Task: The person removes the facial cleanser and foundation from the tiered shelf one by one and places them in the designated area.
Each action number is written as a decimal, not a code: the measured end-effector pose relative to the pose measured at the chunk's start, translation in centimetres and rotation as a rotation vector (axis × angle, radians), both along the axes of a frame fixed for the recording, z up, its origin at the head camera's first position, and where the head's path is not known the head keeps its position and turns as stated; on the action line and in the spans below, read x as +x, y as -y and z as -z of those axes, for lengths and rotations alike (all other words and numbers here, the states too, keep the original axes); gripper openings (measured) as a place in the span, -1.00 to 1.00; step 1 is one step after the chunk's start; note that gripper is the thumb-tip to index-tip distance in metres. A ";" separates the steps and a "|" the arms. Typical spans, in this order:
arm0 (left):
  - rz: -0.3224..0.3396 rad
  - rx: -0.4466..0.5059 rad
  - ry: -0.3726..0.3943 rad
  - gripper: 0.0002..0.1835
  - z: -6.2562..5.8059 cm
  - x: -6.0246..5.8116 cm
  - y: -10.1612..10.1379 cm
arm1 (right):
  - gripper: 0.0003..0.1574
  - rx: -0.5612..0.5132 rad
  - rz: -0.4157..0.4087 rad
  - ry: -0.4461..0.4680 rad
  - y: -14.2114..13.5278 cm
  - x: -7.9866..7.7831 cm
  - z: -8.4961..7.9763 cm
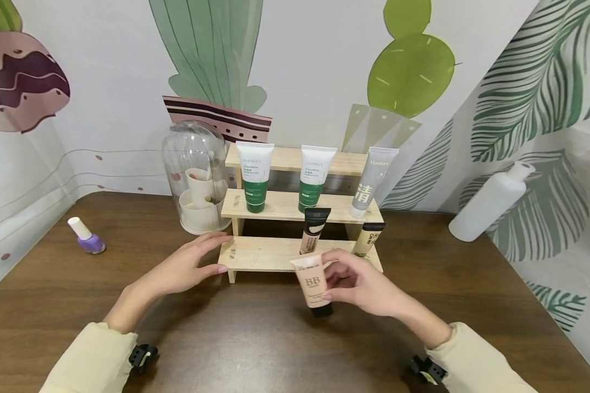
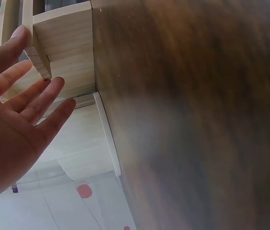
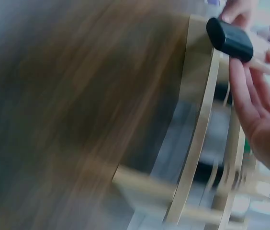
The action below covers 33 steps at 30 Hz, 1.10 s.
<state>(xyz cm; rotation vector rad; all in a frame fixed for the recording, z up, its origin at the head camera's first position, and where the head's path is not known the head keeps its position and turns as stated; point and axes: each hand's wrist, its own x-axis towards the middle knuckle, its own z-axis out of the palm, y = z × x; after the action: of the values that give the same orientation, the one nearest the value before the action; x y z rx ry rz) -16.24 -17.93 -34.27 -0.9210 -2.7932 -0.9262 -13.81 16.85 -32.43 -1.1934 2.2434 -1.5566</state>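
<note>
A beige BB cream tube (image 1: 311,280) with a black cap is pinched by my right hand (image 1: 361,281), in front of the wooden tiered rack (image 1: 260,255). In the right wrist view its black cap (image 3: 230,40) points toward the camera. My left hand (image 1: 187,265) has its fingers spread at the rack's left end, fingertips at the lowest shelf; the left wrist view shows the same hand (image 2: 17,112) beside the wood. On the lowest shelf stand a black-topped beige tube (image 1: 313,234) and a small yellow tube (image 1: 369,240). Two white-and-green tubes (image 1: 254,177) and a grey tube (image 1: 371,183) occupy the middle shelf.
A clear dome (image 1: 194,174) over white cups stands left of the rack. Purple nail polish (image 1: 89,242) lies farther left on the brown table (image 1: 216,349). At the right, a white bottle (image 1: 491,202) leans at a tilt near the patterned wall.
</note>
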 end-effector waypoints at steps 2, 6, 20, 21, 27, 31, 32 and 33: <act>0.001 -0.001 0.000 -0.44 0.0 0.0 0.0 | -0.41 -0.018 -0.023 -0.003 -1.5 0.0 0.0; 0.001 0.001 0.001 -0.44 -0.1 0.1 0.0 | -0.39 -0.043 -0.083 -0.012 -4.4 -0.1 -0.2; 0.000 -0.015 -0.001 -0.45 -0.1 0.2 0.0 | -0.35 -0.019 -0.032 0.176 -13.8 -1.4 -0.5; 0.000 -0.015 -0.001 -0.45 -0.1 0.2 0.0 | -0.36 -0.022 -0.018 0.203 -14.3 -1.7 -0.5; 0.005 -0.018 0.000 -0.45 0.0 0.1 -0.1 | -0.41 -0.018 0.180 0.305 -16.4 -3.5 -0.3; 0.004 -0.019 0.002 -0.45 -0.1 0.2 -0.1 | -0.42 -0.027 0.296 0.383 -16.9 -5.0 0.3; 0.004 -0.019 0.003 -0.45 -0.1 0.2 -0.1 | -0.42 -0.031 0.325 0.403 -17.0 -5.4 0.4; 0.004 -0.020 0.003 -0.45 -0.1 0.2 -0.1 | -0.43 -0.038 0.350 0.421 -17.0 -5.7 0.6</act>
<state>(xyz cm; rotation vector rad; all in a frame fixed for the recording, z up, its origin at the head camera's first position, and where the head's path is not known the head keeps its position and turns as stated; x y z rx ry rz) -16.08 -17.83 -34.16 -0.9295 -2.8089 -0.9024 -19.55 33.86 -33.07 -0.4276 2.2145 -1.7720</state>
